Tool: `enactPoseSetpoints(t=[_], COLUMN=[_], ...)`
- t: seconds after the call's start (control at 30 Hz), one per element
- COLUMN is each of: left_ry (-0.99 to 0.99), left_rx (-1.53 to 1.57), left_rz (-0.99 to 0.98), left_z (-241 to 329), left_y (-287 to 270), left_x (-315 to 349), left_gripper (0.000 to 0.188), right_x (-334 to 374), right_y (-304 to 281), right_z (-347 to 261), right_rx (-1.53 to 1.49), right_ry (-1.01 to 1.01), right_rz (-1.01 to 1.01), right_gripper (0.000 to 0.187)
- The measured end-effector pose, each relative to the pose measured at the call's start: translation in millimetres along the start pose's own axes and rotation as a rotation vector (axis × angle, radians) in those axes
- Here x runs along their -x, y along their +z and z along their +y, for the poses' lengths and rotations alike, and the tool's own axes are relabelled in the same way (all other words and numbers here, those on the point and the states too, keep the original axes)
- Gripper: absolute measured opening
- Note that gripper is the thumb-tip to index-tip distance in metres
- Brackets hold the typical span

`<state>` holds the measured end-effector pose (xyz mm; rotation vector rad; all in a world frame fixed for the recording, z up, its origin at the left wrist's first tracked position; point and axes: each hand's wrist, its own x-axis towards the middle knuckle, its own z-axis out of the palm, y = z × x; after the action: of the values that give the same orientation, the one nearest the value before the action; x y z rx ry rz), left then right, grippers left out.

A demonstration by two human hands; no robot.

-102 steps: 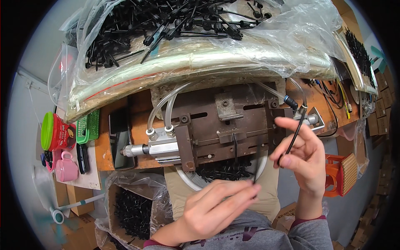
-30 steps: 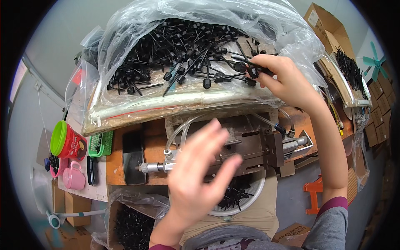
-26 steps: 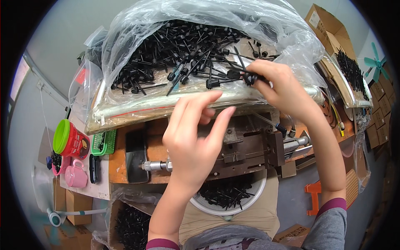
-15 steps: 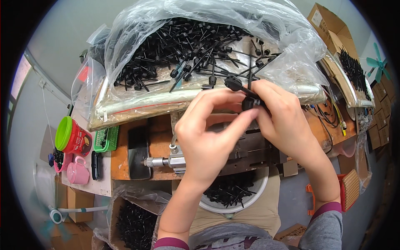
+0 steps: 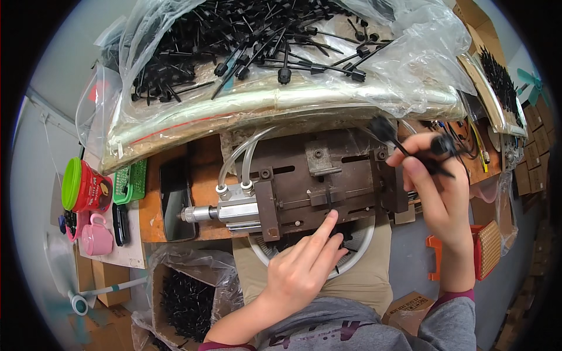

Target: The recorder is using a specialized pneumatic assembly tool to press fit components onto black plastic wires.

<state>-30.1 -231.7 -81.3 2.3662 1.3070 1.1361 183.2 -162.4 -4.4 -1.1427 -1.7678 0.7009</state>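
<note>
My right hand [image 5: 442, 199], raised at the right of the metal fixture, pinches black plastic stems with knobbed heads. One black stemmed part [image 5: 383, 128] points up and left from the fingertips; a second dark head [image 5: 443, 145] shows beside the fingers, somewhat blurred. My left hand [image 5: 304, 266] has its index finger stretched out, the tip at the front edge of the dark metal fixture [image 5: 298, 146], just below a small block [image 5: 322, 198] at its middle. No held part can be made out in that hand. Beneath it, on my lap, is a white round basket [image 5: 366, 245] of black parts.
A plastic-lined tray [image 5: 234, 120] heaped with black stemmed parts [image 5: 284, 75] spans the back. At left are a phone [image 5: 177, 202], red tub [image 5: 96, 187], green basket [image 5: 136, 181] and pink mug [image 5: 97, 237]. A lined carton [image 5: 225, 275] of black parts stands lower left.
My hands have parted: the left has dropped to the fixture's front edge, while the right has moved right with the black parts. The view has shifted, uncovering the fixture.
</note>
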Motion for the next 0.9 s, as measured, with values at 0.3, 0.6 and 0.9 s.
enactPoseSetpoints(t=[0.3,0.6,0.9], left_ry=[0.045,-0.233,-0.081], left_rx=[-0.219,0.402,0.337], left_rz=[-0.056,-0.113,0.009], left_z=[-8.1,4.5,9.0], left_y=[7.9,-16.0,-22.8], left_x=[-10.9,-20.1,-7.1], left_gripper=[0.028,0.037,0.034], right_x=[17.2,29.4,29.5], right_y=[-10.6,-4.7,6.6], right_z=[28.4,29.0,35.8], right_rx=[0.357,0.648,0.606], right_ry=[-0.547,-0.784,-0.733], right_rz=[-0.056,-0.085,0.015], right_gripper=[0.033,0.020,0.032])
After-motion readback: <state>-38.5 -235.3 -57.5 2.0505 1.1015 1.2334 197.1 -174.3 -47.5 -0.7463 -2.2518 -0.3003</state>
